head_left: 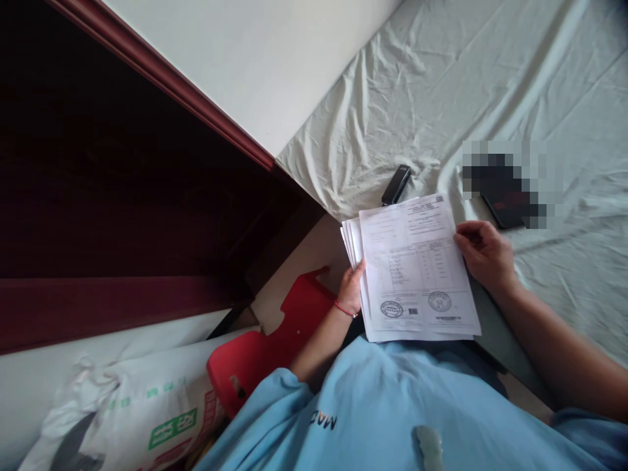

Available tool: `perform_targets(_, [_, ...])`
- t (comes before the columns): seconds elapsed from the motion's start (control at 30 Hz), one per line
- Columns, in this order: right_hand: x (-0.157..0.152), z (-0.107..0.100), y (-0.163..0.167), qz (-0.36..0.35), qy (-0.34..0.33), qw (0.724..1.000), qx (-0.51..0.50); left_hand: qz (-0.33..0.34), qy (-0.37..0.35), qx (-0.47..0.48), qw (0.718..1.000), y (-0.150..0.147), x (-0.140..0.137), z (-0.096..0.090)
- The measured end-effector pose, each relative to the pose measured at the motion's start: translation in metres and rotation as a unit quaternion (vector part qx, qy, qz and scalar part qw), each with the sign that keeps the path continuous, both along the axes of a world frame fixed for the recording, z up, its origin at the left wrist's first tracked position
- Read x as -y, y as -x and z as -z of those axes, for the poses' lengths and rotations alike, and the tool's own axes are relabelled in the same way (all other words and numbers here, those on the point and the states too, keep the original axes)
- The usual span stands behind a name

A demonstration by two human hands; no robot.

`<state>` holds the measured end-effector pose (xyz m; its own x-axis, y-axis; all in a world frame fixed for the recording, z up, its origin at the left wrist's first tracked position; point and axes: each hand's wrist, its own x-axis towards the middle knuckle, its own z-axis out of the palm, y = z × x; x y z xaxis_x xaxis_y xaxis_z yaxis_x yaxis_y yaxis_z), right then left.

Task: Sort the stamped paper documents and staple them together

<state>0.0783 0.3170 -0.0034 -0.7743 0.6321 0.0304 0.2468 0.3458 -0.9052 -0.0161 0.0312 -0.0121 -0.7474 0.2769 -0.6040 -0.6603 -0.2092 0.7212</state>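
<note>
A stack of printed paper sheets (417, 268) lies tilted over my lap, its top sheet bearing a table, lines of text and two round stamps. My left hand (350, 288), with a red band at the wrist, grips the stack's left edge, where several sheets fan out beneath the top one. The thumb rests on top; the other fingers are hidden under the paper. At the upper right edge, my right hand (488, 255) is closed, thumb and forefinger pinched at the side of the top sheet. A black stapler-like object (396, 185) lies just beyond the papers.
A dark, partly pixelated flat object (510, 199) rests on the wrinkled pale bedsheet (441, 85). Dark red wooden furniture (122, 176) fills the left. Below it are a red plastic seat (304, 320) and a white printed sack (147, 405).
</note>
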Motion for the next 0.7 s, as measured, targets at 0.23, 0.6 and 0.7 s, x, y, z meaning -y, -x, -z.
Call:
perform_targets(0.23, [0.001, 0.002, -0.005, -0.077, -0.014, 0.997, 0.005, 0.051, -0.059, 0.059, 0.995, -0.004, -0.002, -0.007])
perform_targets(0.6, [0.006, 0.001, -0.004, -0.059, 0.039, 0.997, -0.002, 0.018, -0.031, 0.093, 0.995, -0.005, -0.005, 0.007])
perform_targets(0.7, [0.005, 0.0, -0.003, -0.059, 0.022, 0.998, 0.001, 0.015, -0.042, 0.112, 0.993, -0.005, -0.003, 0.01])
